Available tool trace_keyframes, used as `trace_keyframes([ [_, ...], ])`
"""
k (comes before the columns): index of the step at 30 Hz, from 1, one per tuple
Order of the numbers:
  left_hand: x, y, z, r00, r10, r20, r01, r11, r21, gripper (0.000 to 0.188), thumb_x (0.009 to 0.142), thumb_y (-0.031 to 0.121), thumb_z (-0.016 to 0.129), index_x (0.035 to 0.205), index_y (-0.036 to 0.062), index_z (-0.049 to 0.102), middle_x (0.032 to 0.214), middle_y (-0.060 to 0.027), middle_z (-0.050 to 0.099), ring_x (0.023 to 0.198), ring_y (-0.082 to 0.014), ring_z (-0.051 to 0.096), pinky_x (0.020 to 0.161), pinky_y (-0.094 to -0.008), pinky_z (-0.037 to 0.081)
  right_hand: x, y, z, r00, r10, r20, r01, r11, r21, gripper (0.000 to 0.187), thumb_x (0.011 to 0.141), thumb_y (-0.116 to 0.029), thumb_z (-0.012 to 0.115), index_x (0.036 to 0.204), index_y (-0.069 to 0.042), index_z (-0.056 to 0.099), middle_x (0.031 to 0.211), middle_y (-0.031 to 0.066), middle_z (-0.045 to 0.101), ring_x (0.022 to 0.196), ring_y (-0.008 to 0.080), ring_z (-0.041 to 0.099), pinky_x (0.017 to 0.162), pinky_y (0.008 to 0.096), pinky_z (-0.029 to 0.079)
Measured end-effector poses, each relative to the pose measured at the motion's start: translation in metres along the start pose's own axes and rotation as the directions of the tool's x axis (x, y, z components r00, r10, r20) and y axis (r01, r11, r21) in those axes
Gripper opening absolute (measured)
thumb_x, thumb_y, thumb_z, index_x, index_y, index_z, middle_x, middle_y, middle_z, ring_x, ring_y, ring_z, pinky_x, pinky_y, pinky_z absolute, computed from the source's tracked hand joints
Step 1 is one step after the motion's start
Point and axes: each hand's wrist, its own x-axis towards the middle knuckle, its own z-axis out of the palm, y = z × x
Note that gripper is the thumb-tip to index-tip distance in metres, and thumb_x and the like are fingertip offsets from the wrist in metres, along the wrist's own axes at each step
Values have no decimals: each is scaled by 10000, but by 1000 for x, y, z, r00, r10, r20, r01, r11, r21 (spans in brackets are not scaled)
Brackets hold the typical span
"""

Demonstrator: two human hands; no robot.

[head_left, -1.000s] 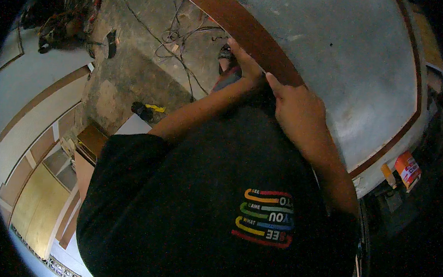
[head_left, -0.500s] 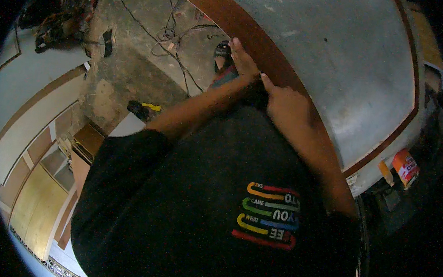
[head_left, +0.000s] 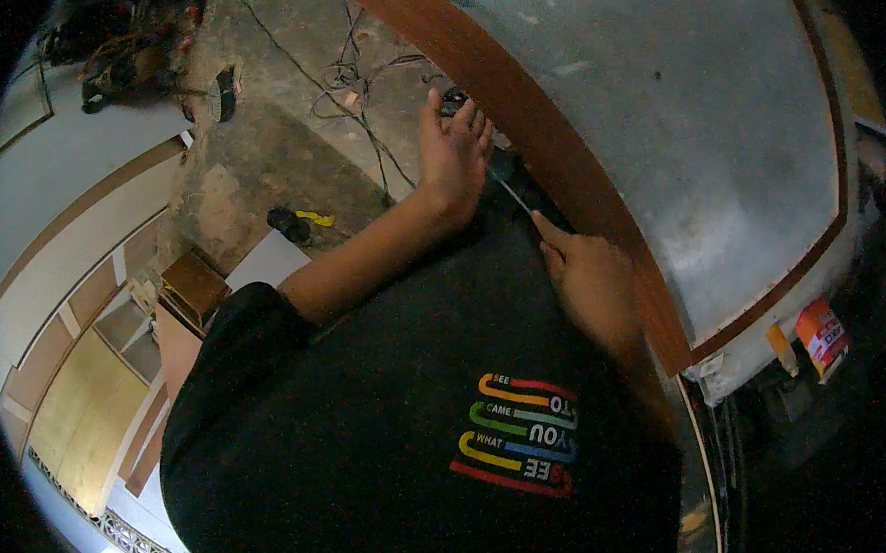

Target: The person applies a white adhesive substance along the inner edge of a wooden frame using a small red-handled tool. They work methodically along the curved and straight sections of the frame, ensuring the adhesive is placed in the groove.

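Observation:
In my right hand [head_left: 593, 279] is a slim tool with a thin, light metal blade [head_left: 511, 191]. Its handle is hidden inside the closed fingers, so its exact kind cannot be told. The blade points up and left, toward my other hand. My left hand [head_left: 455, 157] is open, fingers stretched out and thumb apart, just left of the panel's brown edge. Whether its fingertips touch that edge is unclear. The large panel beside both hands has a grey, smudged face [head_left: 660, 158] and a brown wood-grain border [head_left: 561, 132].
Dark cables [head_left: 348, 86] lie tangled on the stained concrete floor [head_left: 259, 157]. A dark object with a yellow part [head_left: 311, 218] rests near my left elbow. Pale panels [head_left: 86, 198] stand at the left. An orange-and-white packet [head_left: 822, 339] sits at the right.
My left hand has come off the brown border, moving left and down with its fingers raised. My right hand has shifted down and right, apart from the left, and the thin blade now shows.

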Motion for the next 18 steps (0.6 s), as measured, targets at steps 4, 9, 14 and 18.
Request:
trace_keyframes([
  [4, -5, 3, 7, 999, -50, -17, 50, 998, -33, 980, 974, 675, 404, 1617, -32, 187, 1703, -168, 208, 1543, -297, 266, 1256, -409, 187, -9, 2, 6, 1000, 24, -16, -22, 996, 92, 382, 1023, -295, 582, 1398, -254, 639, 978, 228, 725, 881, 435, 698, 804, 532, 544],
  [9, -3, -4, 4, 998, -49, -35, 52, 995, 87, 887, 1007, 620, 410, 1579, -46, 281, 1631, -176, 348, 1493, -304, 352, 1244, -423, 225, -10, 2, 12, 996, 9, -90, 6, 985, 170, 383, 1020, -293, 591, 1396, -236, 643, 979, 236, 721, 883, 434, 697, 801, 525, 542],
  [14, -2, -14, -5, 997, -41, -62, 49, 991, 126, 689, 1047, 431, 494, 1540, -30, 358, 1494, -168, 500, 1427, -297, 446, 1207, -428, 311, -13, 8, 16, 995, 6, -105, 18, 974, 226, 378, 1023, -309, 591, 1382, -207, 654, 988, 241, 723, 881, 440, 696, 799, 512, 542],
  [18, 6, -25, -11, 998, -19, -65, 37, 958, 283, 555, 1036, 228, 577, 1499, -32, 411, 1411, -154, 574, 1314, -292, 559, 1136, -418, 423, -13, 13, 16, 993, -17, -120, 43, 976, 213, 386, 1032, -336, 579, 1372, -171, 660, 989, 249, 722, 879, 447, 695, 802, 512, 543],
])
